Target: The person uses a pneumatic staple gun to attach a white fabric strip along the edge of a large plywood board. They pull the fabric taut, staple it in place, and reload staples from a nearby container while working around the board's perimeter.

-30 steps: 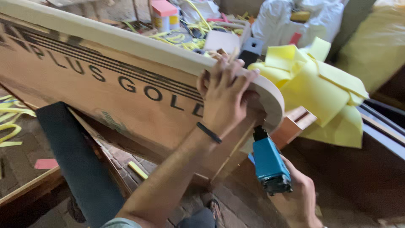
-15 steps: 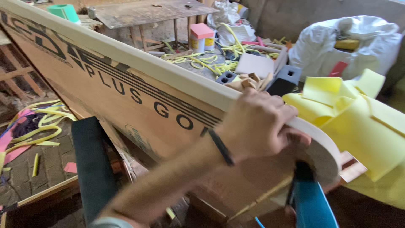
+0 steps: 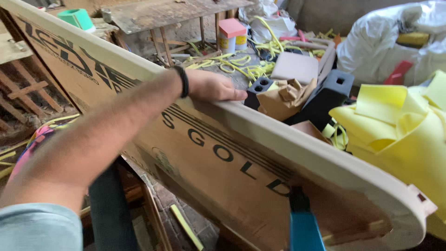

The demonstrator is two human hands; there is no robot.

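Now: a left hand (image 3: 211, 87) steadies a cardboard-backed panel (image 3: 223, 158) on edge.
Fingers extended and pressed together, it lies flat on the pale rim; a blue tool (image 3: 304, 227) meets the backing near the rounded end, its holder out of view. Progress cannot be judged. Yellow foam sheets (image 3: 399, 135) lie just beyond.

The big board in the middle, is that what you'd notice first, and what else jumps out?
Yes: the long cardboard-faced panel with a pale rounded rim runs slantwise across the whole picture, and the person's left hand, a black band at its wrist, lies flat on its top edge. At the right sits a bright heap of yellow foam sheets. At the bottom edge a blue tool pokes up against the panel; the hand holding it is out of view.
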